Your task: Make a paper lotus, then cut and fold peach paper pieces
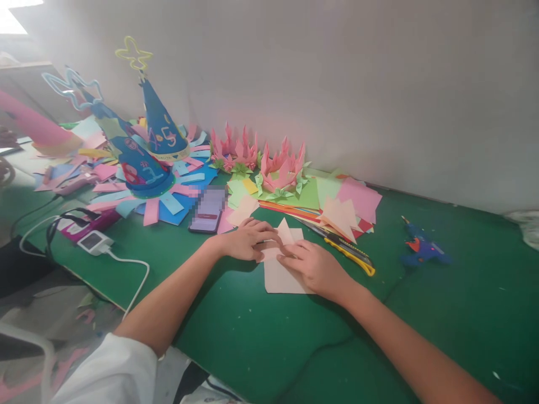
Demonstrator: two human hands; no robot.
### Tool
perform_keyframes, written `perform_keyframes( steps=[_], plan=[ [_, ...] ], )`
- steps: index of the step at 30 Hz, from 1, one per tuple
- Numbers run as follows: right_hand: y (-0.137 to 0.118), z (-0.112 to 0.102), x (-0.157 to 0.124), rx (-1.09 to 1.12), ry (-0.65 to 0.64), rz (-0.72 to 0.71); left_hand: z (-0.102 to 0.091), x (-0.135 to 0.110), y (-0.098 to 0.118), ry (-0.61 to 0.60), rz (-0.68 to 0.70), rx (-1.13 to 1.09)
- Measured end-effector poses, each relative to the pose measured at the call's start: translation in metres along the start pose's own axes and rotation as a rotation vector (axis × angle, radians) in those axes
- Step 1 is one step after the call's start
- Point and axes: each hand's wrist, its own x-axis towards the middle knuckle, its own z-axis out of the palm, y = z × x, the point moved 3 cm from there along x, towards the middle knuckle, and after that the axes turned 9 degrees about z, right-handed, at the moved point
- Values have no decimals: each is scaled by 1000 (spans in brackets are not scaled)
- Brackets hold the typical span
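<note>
A pale peach folded paper (284,229) with a pointed tip lies between my hands on the green table. Beneath it shows a square peach sheet (283,280). My left hand (246,241) holds the folded paper from the left, its fingers curved over it and the thumb low at its edge. From the right, my right hand (315,268) grips the same paper with thumb and fingertips, its palm over the sheet's right side. The fingers partly hide the folds. Just beyond my right hand lies a yellow-and-black utility knife (349,253).
A blue glue gun (425,249) rests at the right. Behind my hands are colored paper sheets (357,196), pink-and-green paper crowns (283,168) and a phone (207,210). Decorated blue cone hats (162,120) stand at the left, near a white charger with cable (95,242).
</note>
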Motion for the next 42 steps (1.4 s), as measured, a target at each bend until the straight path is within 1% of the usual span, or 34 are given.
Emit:
perform_keyframes(
  steps=[4, 9, 11, 12, 15, 17, 18, 21, 24, 26, 29, 31, 34, 42],
  plan=[
    [10, -8, -15, 23, 23, 109, 0, 0, 0, -5, -5, -20],
    [18, -12, -26, 105, 156, 218, -1, 1, 2, 9, -16, -29],
    [16, -11, -26, 95, 189, 225, -1, 1, 3, 10, -25, -23],
    [14, -9, -25, 79, 181, 213, -1, 2, 3, 8, -32, -21],
    [11, -5, -21, 41, 105, 164, -1, 2, 4, -3, -51, -20],
    [14, -6, -20, 23, 86, 175, -1, 1, 4, 1, -49, -19],
    [17, -8, -21, 15, 99, 193, -1, 1, 4, 5, -42, -18],
    [32, -16, -28, -32, 196, 268, -1, 2, 5, 19, -24, -19],
    [47, -23, -36, -113, 295, 393, -1, 3, 8, 56, -30, -5],
    [55, -23, -39, -160, 295, 477, 0, 4, 9, 86, -35, 19],
    [61, -16, -40, -177, 228, 547, 1, 5, 9, 117, -21, 39],
    [62, -12, -41, -169, 206, 560, 2, 4, 8, 135, -8, 37],
    [63, -9, -42, -161, 218, 531, 3, 4, 6, 149, 4, 32],
    [61, -19, -45, -80, 219, 488, 2, 3, 7, 163, 17, 4]
  ],
)
